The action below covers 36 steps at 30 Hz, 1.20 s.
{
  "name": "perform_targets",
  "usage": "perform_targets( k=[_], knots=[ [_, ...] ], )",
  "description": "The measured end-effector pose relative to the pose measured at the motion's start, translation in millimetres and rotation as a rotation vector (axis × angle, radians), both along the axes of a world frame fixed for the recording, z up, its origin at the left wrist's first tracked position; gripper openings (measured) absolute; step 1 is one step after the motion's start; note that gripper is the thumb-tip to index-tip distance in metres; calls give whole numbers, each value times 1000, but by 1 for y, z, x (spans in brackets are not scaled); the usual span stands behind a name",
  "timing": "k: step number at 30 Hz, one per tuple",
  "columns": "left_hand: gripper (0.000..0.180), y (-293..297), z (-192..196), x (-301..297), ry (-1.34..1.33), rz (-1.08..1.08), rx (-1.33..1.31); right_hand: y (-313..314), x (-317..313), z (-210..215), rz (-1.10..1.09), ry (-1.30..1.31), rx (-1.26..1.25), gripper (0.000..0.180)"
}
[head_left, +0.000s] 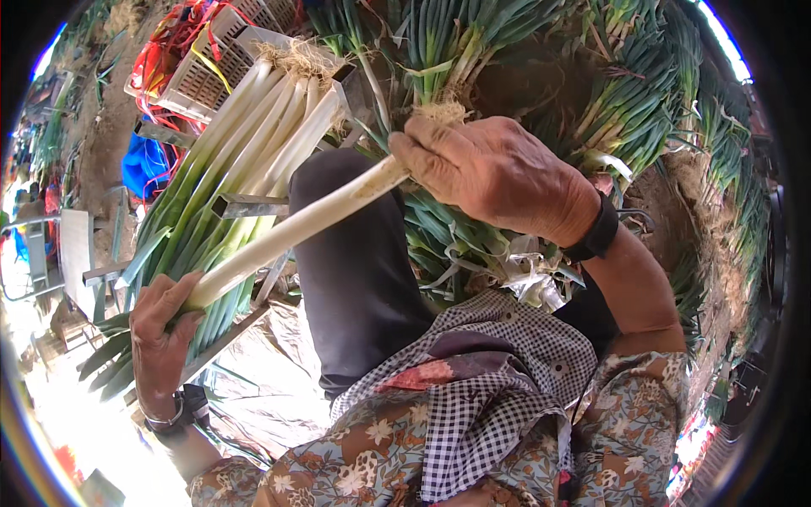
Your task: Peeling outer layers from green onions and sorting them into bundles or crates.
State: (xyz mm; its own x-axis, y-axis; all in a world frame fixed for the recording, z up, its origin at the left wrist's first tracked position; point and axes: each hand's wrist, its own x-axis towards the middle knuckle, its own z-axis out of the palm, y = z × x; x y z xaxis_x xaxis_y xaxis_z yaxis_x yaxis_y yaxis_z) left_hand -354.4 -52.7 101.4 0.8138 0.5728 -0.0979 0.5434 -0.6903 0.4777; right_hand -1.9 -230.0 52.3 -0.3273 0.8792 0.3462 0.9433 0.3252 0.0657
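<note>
A long green onion slants across in front of me, its white stalk rising toward the right. My left hand is closed around its lower end, where the green leaves start. Near the root end, my right hand grips the stalk between thumb and fingers; pale roots show just above the knuckles. A brownish patch of skin marks the stalk beside the right thumb. Behind it, a bundle of green onions lies on a metal rack, roots at the top and leaves toward the lower left.
A light plastic crate with red and yellow straps stands at the upper left, near a blue bag. Piles of green onions cover the ground at the right and far side. My dark-trousered knee rises beside the rack.
</note>
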Motion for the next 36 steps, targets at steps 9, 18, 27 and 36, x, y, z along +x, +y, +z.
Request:
perform_targets(
  k=[9, 18, 27, 36],
  knots=[
    [50, -7, 5, 4, 4, -12, 15, -6, -5, 1, -27, -30, -70, 22],
    [54, -12, 1, 13, 19, -23, 78, -6, 6, -13, -324, 857, -96, 13],
    [49, -5, -10, -3, -82, 88, -64, -18, 11, -41, 380, 2889, 301, 21],
    [34, 140, -99, -57, -87, 270, 235, -86, 71, -144, -806, 2045, 157, 41]
  ],
)
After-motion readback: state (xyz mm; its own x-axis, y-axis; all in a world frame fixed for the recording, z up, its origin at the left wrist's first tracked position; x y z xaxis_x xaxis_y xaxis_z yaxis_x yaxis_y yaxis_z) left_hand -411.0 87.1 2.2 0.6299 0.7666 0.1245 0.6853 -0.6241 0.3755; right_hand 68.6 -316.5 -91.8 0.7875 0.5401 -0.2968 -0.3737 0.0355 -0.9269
